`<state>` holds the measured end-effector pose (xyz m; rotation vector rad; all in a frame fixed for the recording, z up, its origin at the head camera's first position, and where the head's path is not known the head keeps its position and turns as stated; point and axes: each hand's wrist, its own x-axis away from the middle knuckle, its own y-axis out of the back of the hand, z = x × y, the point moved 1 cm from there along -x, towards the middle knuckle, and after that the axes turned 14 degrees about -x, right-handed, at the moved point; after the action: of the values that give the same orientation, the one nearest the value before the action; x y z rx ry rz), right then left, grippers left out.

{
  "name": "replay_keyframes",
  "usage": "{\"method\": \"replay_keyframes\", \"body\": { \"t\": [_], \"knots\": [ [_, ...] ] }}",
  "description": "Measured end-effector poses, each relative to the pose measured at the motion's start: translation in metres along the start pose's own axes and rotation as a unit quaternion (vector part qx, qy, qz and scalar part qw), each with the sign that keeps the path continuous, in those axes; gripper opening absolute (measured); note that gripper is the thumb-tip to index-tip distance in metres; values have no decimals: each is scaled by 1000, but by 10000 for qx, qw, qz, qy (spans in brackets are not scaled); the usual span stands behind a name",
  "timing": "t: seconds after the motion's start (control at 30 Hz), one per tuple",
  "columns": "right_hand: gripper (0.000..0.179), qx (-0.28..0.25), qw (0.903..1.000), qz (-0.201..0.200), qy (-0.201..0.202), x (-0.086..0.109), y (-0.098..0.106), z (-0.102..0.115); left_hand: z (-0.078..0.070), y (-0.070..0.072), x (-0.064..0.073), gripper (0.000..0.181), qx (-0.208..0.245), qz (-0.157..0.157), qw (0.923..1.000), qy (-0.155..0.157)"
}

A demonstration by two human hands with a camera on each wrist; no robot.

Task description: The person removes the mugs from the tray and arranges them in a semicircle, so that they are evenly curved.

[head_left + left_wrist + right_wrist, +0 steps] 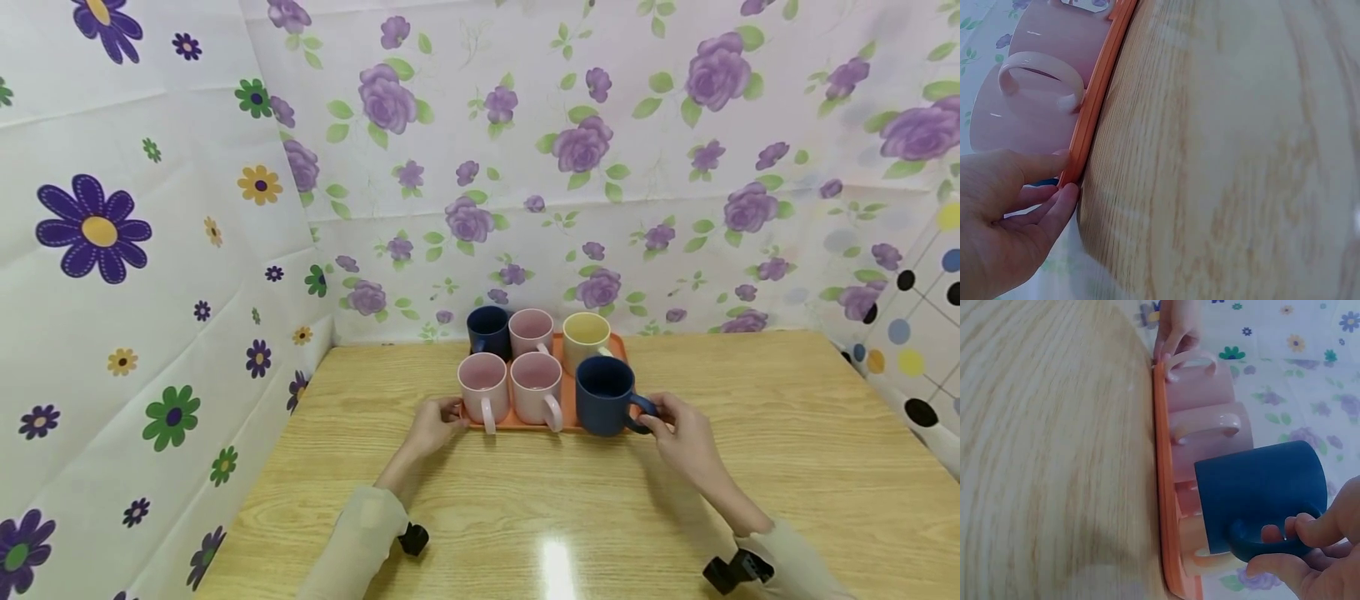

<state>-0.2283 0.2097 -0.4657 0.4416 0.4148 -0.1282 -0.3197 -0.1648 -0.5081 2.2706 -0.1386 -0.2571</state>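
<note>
An orange tray point(568, 402) carries several mugs. My left hand point(433, 427) pinches its near left corner between thumb and fingers, as the left wrist view shows. By its handle, my right hand point(688, 440) holds a dark blue mug point(1260, 494); the right wrist view shows this mug raised off the tray, over its near right part. Two pink mugs point(482, 385) point(537, 387) stand along the front, handles toward me. Behind them are another dark blue mug point(488, 329), a third pink mug point(531, 327) and a yellow mug point(586, 337).
The tray lies at the far side of a wooden table point(525, 508), close to a flowered cloth backdrop point(487, 167). Another patterned cloth point(172, 333) hangs at the left, and a dotted one point(915, 333) at the right.
</note>
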Motion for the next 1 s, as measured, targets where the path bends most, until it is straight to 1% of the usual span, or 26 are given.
{"method": "replay_keyframes", "body": {
  "t": [0.2, 0.43, 0.6, 0.77, 0.87, 1.0],
  "knots": [
    [15, 7, 9998, 166, -143, 4, 4, 7, 2, 0, 1, 37, 60, 24, 9999, -105],
    [17, -10, 9991, 351, -236, 9, 6, 16, 3, 0, 2, 39, 205, 81, 9998, -7],
    [16, -123, 9987, 390, -308, 13, 6, 22, 3, -1, 1, 38, 126, 43, 9999, 18],
    [16, -222, 9984, 454, -241, 16, 5, 29, 4, -2, 0, 39, 119, 25, 9999, 90],
    [18, -306, 9977, 571, -212, 18, 4, 32, 5, -3, -1, 39, 68, 23, 9999, 78],
    [18, -450, 9955, 788, -284, 19, 3, 35, 7, -3, -2, 39, 20, 60, 10000, 11]
  ]
}}
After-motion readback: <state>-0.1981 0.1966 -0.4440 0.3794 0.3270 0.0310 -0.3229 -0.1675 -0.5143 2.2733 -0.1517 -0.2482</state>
